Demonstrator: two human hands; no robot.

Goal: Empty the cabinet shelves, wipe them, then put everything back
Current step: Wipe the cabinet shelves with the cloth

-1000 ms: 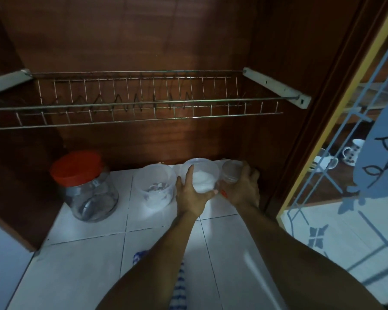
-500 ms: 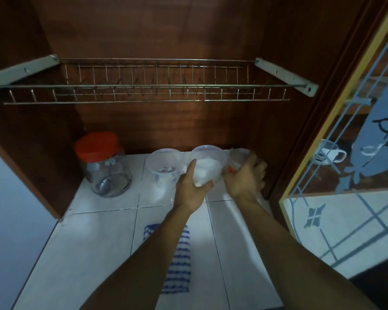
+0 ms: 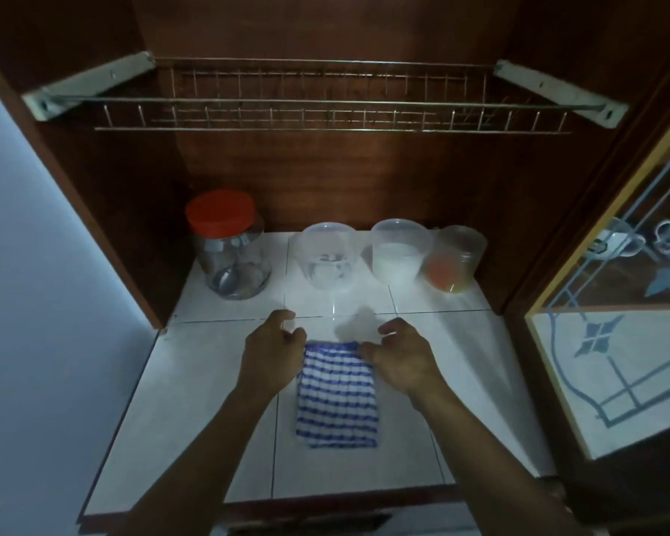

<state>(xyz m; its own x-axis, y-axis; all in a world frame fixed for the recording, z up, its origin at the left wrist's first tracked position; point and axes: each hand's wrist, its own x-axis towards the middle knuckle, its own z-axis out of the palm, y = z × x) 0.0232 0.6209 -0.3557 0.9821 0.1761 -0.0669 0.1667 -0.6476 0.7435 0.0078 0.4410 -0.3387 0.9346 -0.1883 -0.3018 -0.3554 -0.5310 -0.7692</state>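
Observation:
On the white tiled shelf [image 3: 194, 400] lies a folded blue-and-white striped cloth [image 3: 337, 396]. My left hand [image 3: 273, 355] and my right hand [image 3: 399, 353] hover at the cloth's far corners, fingers loosely curled, holding nothing. Along the back stand a glass jar with a red lid [image 3: 229, 245], a clear plastic tub [image 3: 325, 253], a tub of white powder [image 3: 399, 251] and a small tub with something orange inside [image 3: 455, 261].
A bare wire rack [image 3: 325, 110] spans the cabinet above the shelf on two brackets. The wooden cabinet side walls close in left and right. A glass door [image 3: 615, 303] with cups behind it stands at the right.
Both hands let go of the tubs at the back and drew toward me to the cloth. The camera view pulled back and down.

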